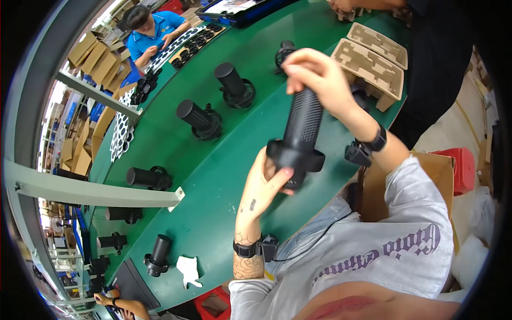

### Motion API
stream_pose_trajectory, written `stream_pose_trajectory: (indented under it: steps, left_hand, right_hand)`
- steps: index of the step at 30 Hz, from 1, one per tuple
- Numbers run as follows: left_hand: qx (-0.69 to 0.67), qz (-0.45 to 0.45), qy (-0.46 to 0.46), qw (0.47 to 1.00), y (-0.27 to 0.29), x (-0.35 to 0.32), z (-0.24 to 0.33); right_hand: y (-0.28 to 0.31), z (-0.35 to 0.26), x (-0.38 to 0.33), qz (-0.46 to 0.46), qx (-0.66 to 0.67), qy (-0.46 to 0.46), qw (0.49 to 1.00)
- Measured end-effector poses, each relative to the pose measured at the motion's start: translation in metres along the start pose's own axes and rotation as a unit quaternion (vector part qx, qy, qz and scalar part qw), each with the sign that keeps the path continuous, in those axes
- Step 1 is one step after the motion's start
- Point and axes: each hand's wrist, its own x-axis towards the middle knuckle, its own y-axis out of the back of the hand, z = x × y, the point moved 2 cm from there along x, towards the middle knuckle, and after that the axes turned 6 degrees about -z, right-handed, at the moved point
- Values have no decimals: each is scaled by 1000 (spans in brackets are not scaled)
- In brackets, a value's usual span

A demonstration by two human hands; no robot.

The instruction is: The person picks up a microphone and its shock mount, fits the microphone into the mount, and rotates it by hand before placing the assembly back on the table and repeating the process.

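A black microphone with a mesh-patterned barrel and a ring-shaped mount round its lower part is held up, tilted, over the green table. My left hand grips its lower end, thumb on the base below the ring. At the upper end is my right hand, slightly blurred, its fingers bent and drawn together. Whether those fingers pinch anything or touch the barrel's tip, I cannot tell. Similar black microphones stand beyond, one at the far side and another left of it.
The green table carries several more microphones at left, and a white glove. A metal post's arm crosses the left side. Moulded pulp trays lie at the far right. A co-worker in blue sits across; other people's arms show.
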Motion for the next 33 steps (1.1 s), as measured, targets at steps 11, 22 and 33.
stream_pose_trajectory:
  steps: [11,22,33]
  left_hand:
    - [-263,134,-177,939,10,-48,-12]
    - [-166,196,-221,941,-2,-79,16]
    - [-147,186,-239,942,-16,-95,27]
  right_hand:
    - [87,156,132,-78,-702,-217,674]
    - [30,106,8,-155,-767,107,614]
    - [34,90,-43,-156,-736,67,655]
